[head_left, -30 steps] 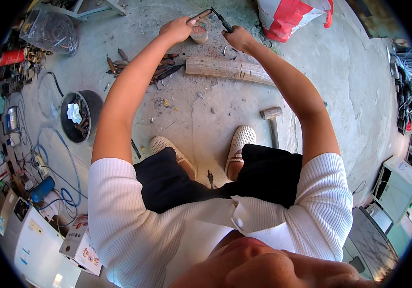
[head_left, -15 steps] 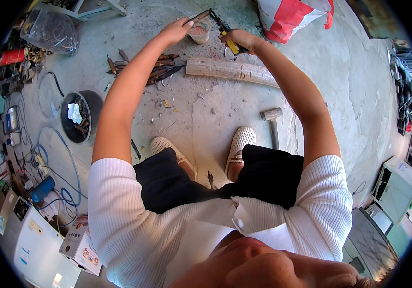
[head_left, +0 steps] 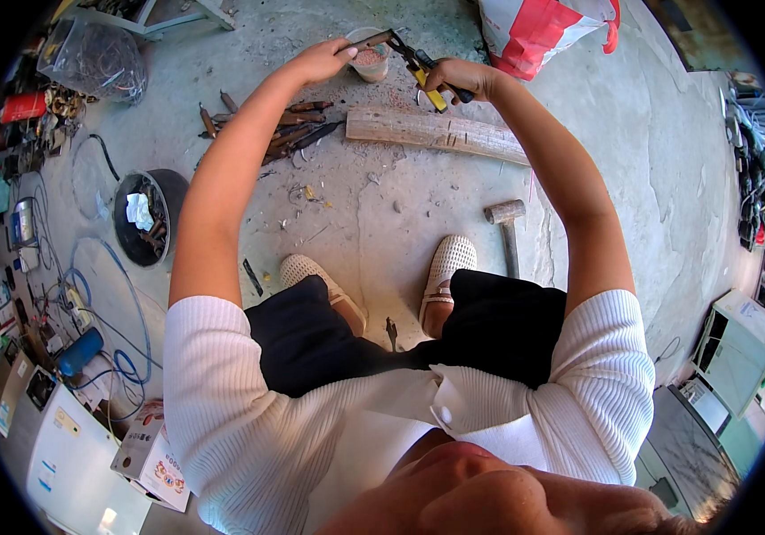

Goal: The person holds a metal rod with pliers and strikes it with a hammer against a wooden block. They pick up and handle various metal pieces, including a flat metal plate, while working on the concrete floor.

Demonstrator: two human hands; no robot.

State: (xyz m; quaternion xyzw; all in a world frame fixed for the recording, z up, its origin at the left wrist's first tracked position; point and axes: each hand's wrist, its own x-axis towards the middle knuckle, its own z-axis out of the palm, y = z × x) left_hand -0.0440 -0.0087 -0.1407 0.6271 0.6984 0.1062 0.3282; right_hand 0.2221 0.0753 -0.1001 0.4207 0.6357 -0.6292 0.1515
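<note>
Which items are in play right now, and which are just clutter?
In play: left hand holding a thin rod; right hand gripping yellow-handled pliers; small cup below them.
Lying about: wooden plank, hammer, black bucket, red-white bag.

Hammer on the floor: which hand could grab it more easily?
Probably the right hand. The hammer lies on the person's right side, below the wooden plank. But that hand grips yellow-handled pliers, and the left hand holds a thin rod.

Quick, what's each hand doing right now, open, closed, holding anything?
Left hand: closed, pinching a thin dark rod over the small cup.
Right hand: closed on yellow-handled pliers, whose tip meets the rod.
</note>
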